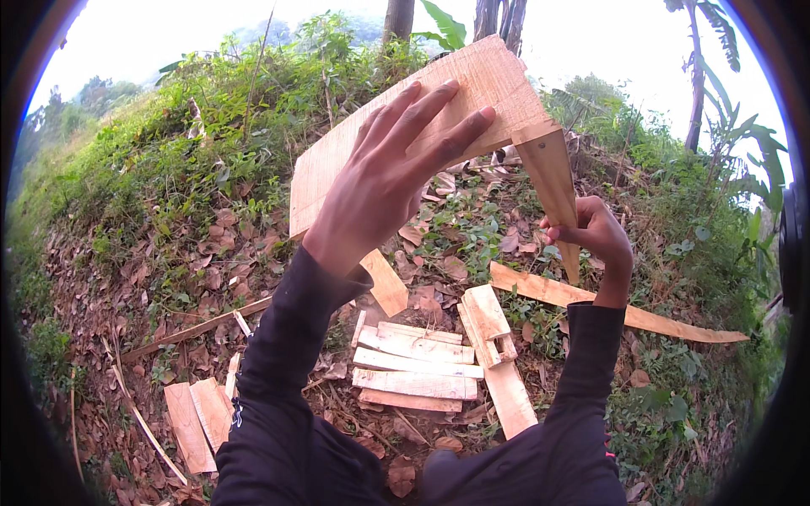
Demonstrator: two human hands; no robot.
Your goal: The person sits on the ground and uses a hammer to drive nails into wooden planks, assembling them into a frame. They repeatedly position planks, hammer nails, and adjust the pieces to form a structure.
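Observation:
A pale wooden stool or small bench, with a thick rough-sawn top [494, 80], is tilted up in front of me. One tapered leg [547, 169] hangs from its right end; a second leg [386, 282] shows below the top, behind my left wrist. Across the top lies my left hand [392, 160], palm down with its fingers stretched out and apart. My right hand [595, 232] pinches the right leg near its lower, narrow end, thumb and fingers closed around it. The joint between top and leg is visible; the underside mostly is not.
Several short planks [418, 363] lie stacked on leaf litter before my knees, beside a notched wood piece [489, 325] and a longer board [510, 401]. A long curved plank [624, 314] stretches right. Two boards [190, 426] lie lower left, near thin sticks [139, 413]. A weedy slope rises behind.

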